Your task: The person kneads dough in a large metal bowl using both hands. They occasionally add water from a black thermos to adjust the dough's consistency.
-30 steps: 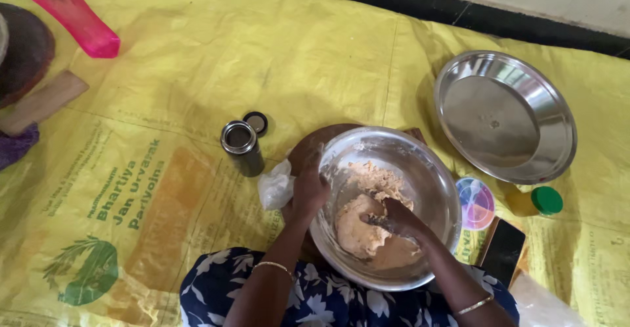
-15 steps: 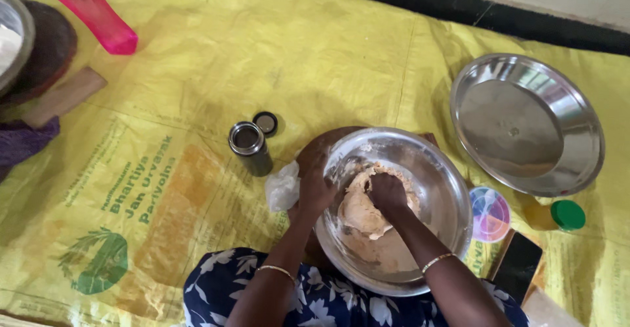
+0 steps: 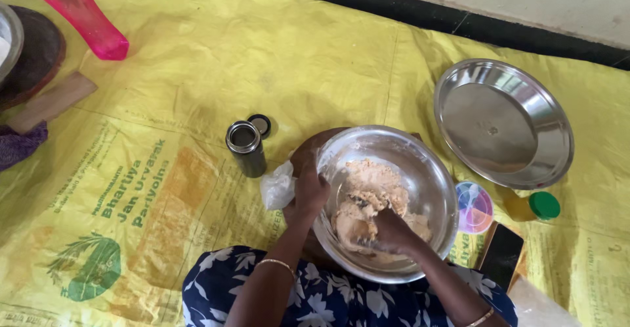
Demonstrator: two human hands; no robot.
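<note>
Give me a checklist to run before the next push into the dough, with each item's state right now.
1. Left hand steadies the rim of the round steel mixing bowl: ok.
2. Right hand is inside the bowl, pressed into the pale beige dough: ok.
3. Dough all sits inside the bowl, none over the rim: ok.
4. Small open steel canister stands upright, apart from the bowl: ok.
5. Whether dry flour is fully mixed in: cannot tell.
6. Black phone lies close by the bowl's right side: not ok.
</note>
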